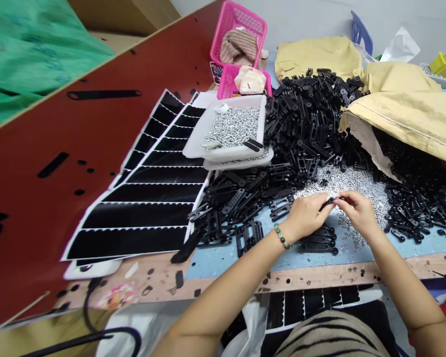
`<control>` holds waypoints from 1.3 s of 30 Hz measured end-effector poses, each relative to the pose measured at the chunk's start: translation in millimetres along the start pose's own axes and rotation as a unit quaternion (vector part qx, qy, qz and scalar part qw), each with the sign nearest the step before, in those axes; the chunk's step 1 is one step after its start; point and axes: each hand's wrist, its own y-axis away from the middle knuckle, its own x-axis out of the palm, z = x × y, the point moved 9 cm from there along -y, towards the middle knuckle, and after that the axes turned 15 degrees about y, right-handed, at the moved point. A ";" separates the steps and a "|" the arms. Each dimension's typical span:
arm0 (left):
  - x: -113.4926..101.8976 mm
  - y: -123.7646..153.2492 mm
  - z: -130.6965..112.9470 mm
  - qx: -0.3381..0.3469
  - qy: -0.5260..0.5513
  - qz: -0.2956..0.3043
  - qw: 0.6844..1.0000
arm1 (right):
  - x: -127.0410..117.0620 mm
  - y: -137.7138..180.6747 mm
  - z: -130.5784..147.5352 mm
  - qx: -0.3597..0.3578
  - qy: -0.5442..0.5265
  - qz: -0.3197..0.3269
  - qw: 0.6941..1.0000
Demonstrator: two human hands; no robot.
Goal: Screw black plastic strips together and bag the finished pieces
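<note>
My left hand and my right hand meet over the table, both pinched on one small black plastic bracket. Under them lies a spread of small silver screws. A big heap of black plastic brackets covers the table beyond and to the left of my hands. A few flat brackets lie just below my left hand. A green bead bracelet is on my left wrist.
Two stacked white trays hold more screws. Sheets of black adhesive strips lie at left beside a red board. Tan sacks spill brackets at right. Pink baskets stand at the back.
</note>
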 end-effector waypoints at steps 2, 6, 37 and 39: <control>-7.0 -0.3 12.5 -0.033 0.022 -0.007 0.999 | 11.7 4.1 -11.9 -0.007 0.053 0.032 0.998; -18.6 1.5 41.3 -0.108 0.073 -0.044 0.991 | 37.1 8.6 -24.8 -0.048 0.273 0.061 0.959; 40.4 4.2 51.9 0.015 0.011 0.205 0.979 | 36.9 44.6 -19.4 -0.112 0.216 0.015 0.970; 37.1 10.0 47.5 0.013 0.000 0.208 0.978 | 5.6 45.4 -38.8 -0.056 0.228 -0.035 0.971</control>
